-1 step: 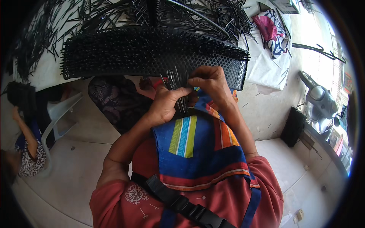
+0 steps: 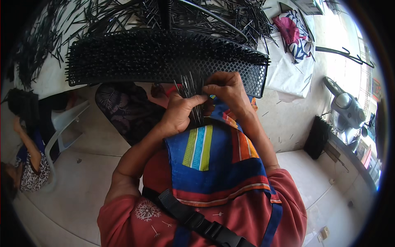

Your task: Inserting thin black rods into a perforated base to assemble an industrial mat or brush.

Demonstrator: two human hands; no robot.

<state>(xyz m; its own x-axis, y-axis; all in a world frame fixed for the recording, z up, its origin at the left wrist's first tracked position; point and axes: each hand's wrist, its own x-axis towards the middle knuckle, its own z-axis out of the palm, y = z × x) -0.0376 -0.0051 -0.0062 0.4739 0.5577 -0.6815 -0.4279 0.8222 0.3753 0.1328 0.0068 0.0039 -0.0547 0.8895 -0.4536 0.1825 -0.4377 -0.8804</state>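
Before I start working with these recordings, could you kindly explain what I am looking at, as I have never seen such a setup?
Of course. There is no robot here: a person works with two bare hands. The view comes from a wide fisheye camera on that person's head, looking down, so straight edges bend near the rim.

The left hand grips a bundle of thin dark strips. The right hand is beside it with bent fingers; whether they pinch a strip is hard to tell.

Beyond the hands is a black rack full of holes, with dark pieces standing in much of it. More loose strips lie behind it on a white-covered table.
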